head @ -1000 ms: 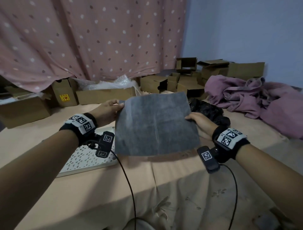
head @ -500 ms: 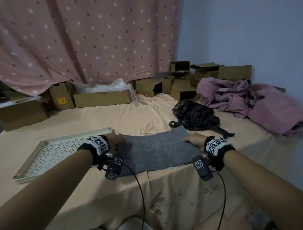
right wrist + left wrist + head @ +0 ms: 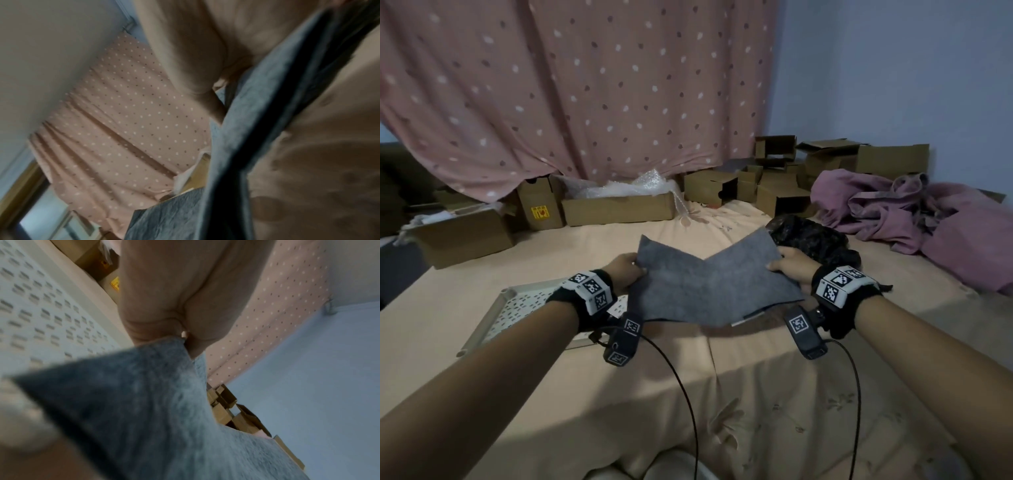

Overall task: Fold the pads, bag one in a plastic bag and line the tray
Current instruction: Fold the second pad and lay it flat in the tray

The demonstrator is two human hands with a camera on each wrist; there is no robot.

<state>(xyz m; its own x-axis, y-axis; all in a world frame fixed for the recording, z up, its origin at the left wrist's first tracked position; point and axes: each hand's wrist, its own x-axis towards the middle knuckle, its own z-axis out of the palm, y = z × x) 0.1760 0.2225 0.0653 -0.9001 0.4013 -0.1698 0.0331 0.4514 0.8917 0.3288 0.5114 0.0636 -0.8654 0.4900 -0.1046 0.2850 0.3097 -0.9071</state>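
A grey felt pad [image 3: 709,284] is held up over the bed, sagging into a valley along its middle. My left hand [image 3: 625,275] pinches its left edge, seen close in the left wrist view, where the pad [image 3: 144,402] fills the lower frame. My right hand [image 3: 789,265] grips the pad's right edge; the pad [image 3: 246,129] runs across the right wrist view. A white edge of another sheet [image 3: 748,320] peeks out beneath. The cream perforated tray [image 3: 493,318] lies at the left, partly under my left wrist. A crumpled black plastic bag [image 3: 811,240] lies behind my right hand.
Cardboard boxes [image 3: 616,209] line the bed's far edge below a pink dotted curtain [image 3: 585,85]. A heap of purple cloth [image 3: 914,219] lies at the right. Cables [image 3: 681,394] trail from both wrist cameras over the peach sheet.
The pad was held upright, then laid flat on the bed; now both hands have lifted its side edges so it bends into a valley.
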